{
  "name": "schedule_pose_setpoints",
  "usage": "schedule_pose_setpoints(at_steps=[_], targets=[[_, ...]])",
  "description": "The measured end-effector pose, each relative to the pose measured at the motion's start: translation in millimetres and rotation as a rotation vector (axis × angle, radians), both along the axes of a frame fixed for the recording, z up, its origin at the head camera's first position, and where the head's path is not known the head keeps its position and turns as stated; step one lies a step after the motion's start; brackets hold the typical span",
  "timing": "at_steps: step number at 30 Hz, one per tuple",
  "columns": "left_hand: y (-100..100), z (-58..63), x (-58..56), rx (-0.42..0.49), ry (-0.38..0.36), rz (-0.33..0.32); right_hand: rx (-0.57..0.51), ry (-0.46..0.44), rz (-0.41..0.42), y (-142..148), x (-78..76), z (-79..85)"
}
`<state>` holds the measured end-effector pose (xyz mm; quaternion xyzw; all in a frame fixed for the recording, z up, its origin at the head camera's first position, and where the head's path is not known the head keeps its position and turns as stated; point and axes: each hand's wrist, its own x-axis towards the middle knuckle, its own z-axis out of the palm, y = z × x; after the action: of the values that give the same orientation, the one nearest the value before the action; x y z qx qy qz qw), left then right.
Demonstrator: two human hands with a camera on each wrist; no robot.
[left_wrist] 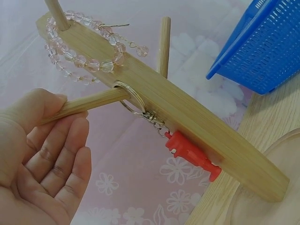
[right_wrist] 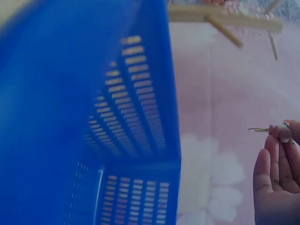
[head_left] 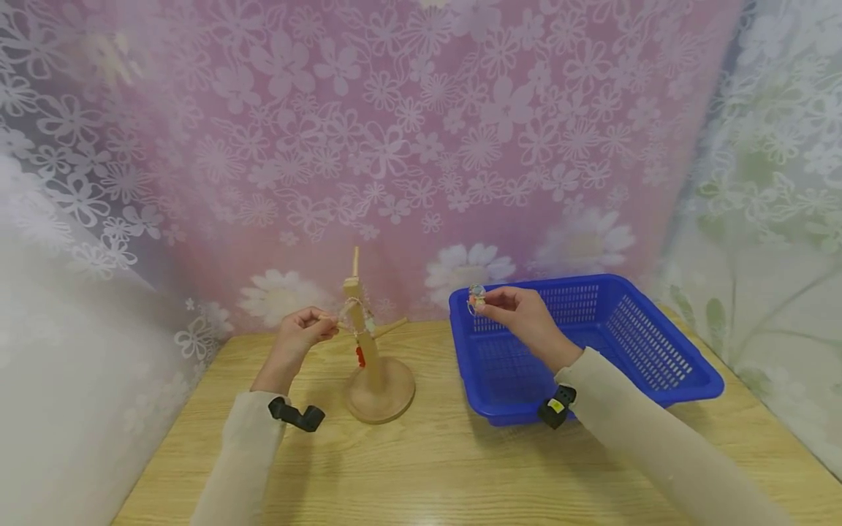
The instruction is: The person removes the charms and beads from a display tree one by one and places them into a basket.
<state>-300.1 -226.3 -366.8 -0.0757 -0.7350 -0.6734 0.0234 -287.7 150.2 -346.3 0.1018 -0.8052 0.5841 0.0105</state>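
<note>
A wooden stand (head_left: 372, 365) with a round base and several pegs stands on the table. My left hand (head_left: 296, 340) pinches one of its pegs (left_wrist: 96, 101) between thumb and fingers. On that peg, close to the post, hangs a keychain ring (left_wrist: 137, 99) with a red figure (left_wrist: 192, 154). Higher up, a pink clear-bead bracelet (left_wrist: 93, 64) loops round another peg. With thumb and fingertips my right hand (head_left: 526, 321) holds up a keychain (head_left: 476, 299) over the blue basket's left rim. Its pale small figure (right_wrist: 281, 132) and metal ring show in the right wrist view.
The blue slotted plastic basket (head_left: 480, 394) occupies the right of the wooden table (head_left: 408, 467). Behind the table hangs a pink flowered curtain (head_left: 395, 146), with pale curtains at both sides. A thin peg (head_left: 356, 261) juts up from the stand's top.
</note>
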Motion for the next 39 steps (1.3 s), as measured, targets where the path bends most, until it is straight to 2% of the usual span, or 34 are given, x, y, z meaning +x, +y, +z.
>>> schedule_pose_setpoints(at_steps=[4, 9, 20, 31, 39], targets=[[0, 0.9, 0.9, -0.018, 0.004, 0.001, -0.028, -0.034, 0.023, 14, -9.5, -0.3], [-1, -4.7, -2.4, -0.022, -0.013, 0.015, -0.05, -0.079, 0.047, 31, -19.5, -0.9], [-1, -6.4, -1.3, -0.015, -0.005, 0.021, 0.015, -0.141, 0.084, 62, -40.1, -6.2], [-1, -4.2, 0.5, -0.019, 0.001, 0.006, 0.054, -0.217, 0.13, 86, -53.7, -22.9], [-2, -4.5, -3.1, 0.003, -0.011, -0.009, 0.125, -0.218, 0.148, 95, -62.6, -32.3]])
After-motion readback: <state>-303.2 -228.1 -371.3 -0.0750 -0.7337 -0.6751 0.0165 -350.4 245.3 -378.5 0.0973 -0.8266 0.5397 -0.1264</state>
